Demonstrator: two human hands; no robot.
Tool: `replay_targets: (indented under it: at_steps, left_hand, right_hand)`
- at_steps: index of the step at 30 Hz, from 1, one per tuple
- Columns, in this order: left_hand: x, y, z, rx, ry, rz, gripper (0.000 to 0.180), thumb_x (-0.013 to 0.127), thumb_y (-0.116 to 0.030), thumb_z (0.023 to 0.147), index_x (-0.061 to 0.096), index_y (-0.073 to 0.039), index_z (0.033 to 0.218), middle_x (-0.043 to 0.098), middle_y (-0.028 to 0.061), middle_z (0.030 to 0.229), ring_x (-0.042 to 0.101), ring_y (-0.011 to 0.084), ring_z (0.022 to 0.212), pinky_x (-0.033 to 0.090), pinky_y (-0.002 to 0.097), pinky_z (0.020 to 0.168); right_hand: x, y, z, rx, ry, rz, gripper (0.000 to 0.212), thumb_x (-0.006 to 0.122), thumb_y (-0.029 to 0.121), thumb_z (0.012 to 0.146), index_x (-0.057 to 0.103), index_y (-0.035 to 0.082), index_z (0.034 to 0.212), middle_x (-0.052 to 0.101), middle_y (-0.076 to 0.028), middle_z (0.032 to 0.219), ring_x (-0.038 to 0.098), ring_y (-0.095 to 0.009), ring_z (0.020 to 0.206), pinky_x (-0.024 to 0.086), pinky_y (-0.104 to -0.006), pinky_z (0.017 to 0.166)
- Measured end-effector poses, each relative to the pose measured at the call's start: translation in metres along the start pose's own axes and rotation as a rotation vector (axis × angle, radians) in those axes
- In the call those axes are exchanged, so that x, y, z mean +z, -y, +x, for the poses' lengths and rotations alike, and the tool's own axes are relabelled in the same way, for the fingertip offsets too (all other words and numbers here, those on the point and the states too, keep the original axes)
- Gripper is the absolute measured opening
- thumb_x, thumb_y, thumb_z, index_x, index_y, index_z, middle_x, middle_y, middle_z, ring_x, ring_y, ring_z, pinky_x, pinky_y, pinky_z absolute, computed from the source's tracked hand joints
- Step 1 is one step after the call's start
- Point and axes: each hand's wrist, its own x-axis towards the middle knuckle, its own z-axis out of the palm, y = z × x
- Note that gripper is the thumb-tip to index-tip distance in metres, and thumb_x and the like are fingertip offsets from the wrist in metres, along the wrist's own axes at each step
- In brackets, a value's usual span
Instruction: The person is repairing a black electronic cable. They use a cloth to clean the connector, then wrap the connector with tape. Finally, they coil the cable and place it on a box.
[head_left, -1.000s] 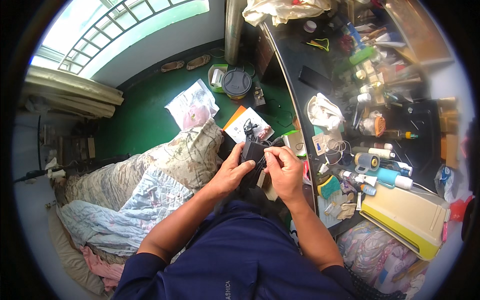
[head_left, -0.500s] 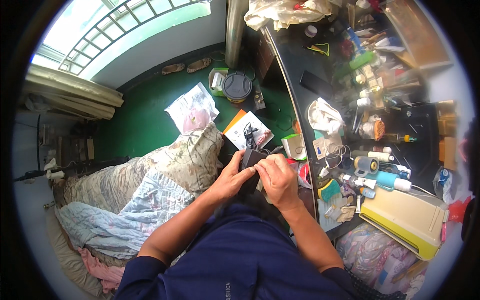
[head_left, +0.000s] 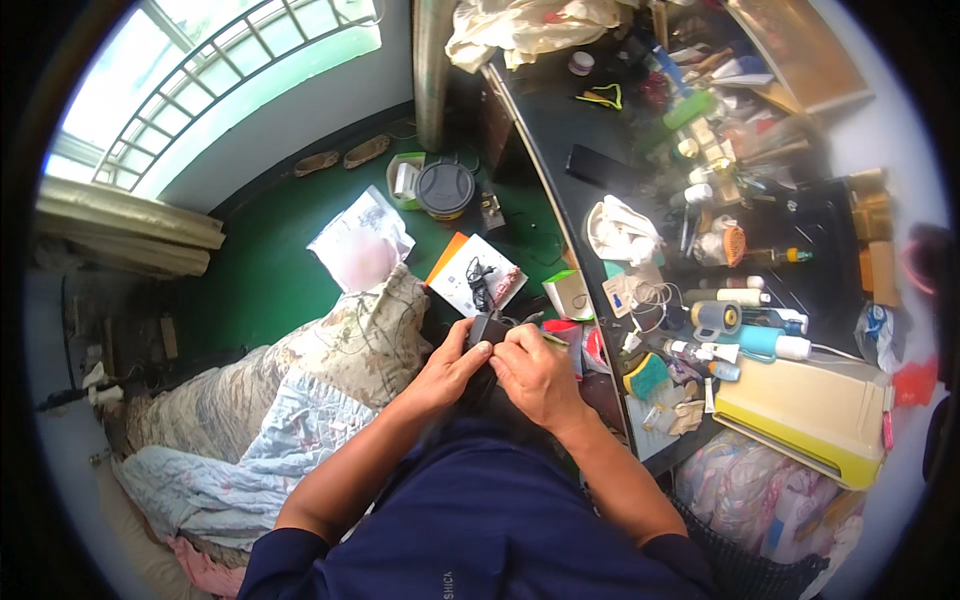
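Observation:
In front of my torso my left hand [head_left: 452, 368] is closed on a black boxy thing [head_left: 488, 329], with the thumb along its near side. My right hand [head_left: 540, 375] is close beside it, fingers curled in and thumb toward the black thing. A thin yellow-green stick [head_left: 555, 341] juts from the right hand's far side; its other end is hidden by the fingers. Just beyond the hands, a black coiled cord [head_left: 481, 287] lies on a white sheet [head_left: 460, 272] on the green floor.
At the right a dark desk [head_left: 560, 120] carries bottles, a sponge [head_left: 646, 377], a white cloth [head_left: 622, 232] and a cream-and-lime case [head_left: 800, 415]. A lidded bucket [head_left: 445, 190] and open box [head_left: 568, 296] stand on the floor. Bedding [head_left: 330, 335] lies left.
The view has shifted, so the room appears further left. My right hand has turned and its fingers have curled lower; the yellow-green stick now shows past it. The left hand keeps its hold.

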Motion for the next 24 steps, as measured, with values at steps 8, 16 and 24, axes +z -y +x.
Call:
replay_targets:
  at_steps: [8,16,24]
  left_hand:
    - [-0.008,0.001,0.013,-0.111,0.086,-0.033,0.041,0.051,-0.019,0.107,0.043,-0.003,0.143,0.056,0.0073,0.127,0.051,0.0132,0.118,0.042,0.0287,0.103]
    - [-0.013,-0.024,0.028,-0.237,0.159,-0.337,0.05,0.057,-0.026,0.104,0.041,-0.007,0.148,0.057,0.0091,0.133,0.055,0.0171,0.121,0.046,0.0313,0.101]
    - [-0.03,-0.021,0.057,-0.35,0.287,-0.54,0.056,0.044,-0.052,0.106,0.044,-0.011,0.145,0.062,0.0098,0.129,0.064,0.0205,0.11,0.056,0.0369,0.09]
  right_hand:
    - [-0.01,-0.002,0.002,0.1,0.065,0.114,0.016,0.07,0.005,0.085,0.064,0.001,0.099,0.059,-0.014,0.105,0.064,-0.032,0.09,0.054,-0.0402,0.075]
    - [-0.01,0.005,0.009,0.244,-0.118,0.23,0.034,0.072,-0.003,0.082,0.064,0.002,0.115,0.059,-0.013,0.114,0.065,-0.021,0.084,0.054,-0.0325,0.072]
    - [-0.003,-0.001,0.0,0.573,-0.309,0.391,0.041,0.072,0.001,0.088,0.059,-0.001,0.126,0.058,-0.013,0.124,0.065,-0.016,0.087,0.057,-0.028,0.073]
